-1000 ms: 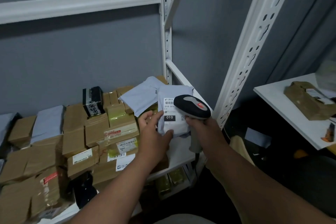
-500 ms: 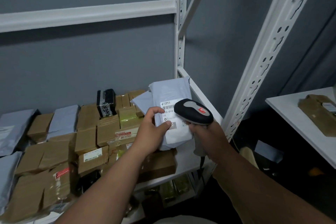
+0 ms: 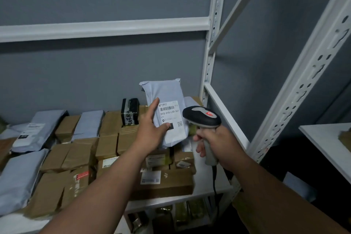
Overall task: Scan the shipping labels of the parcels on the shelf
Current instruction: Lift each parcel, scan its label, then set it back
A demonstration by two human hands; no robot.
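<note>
parcel [image 3: 165, 112], a grey mailer, is now upright above the boxes at the shelf's [image 3: 207, 186] right end; half a second ago i had it lower and tilted. its shipping label [image 3: 170, 115] faces me. my left hand [image 3: 152, 129] pinches its left edge, thumb on the label. my right hand [image 3: 214, 142] is wrapped round the scanner [image 3: 202, 117] grip, head just beside the label. barcode looks exposed, so i judge this scan is ready. brown boxes [image 3: 76, 157] wait.
</note>
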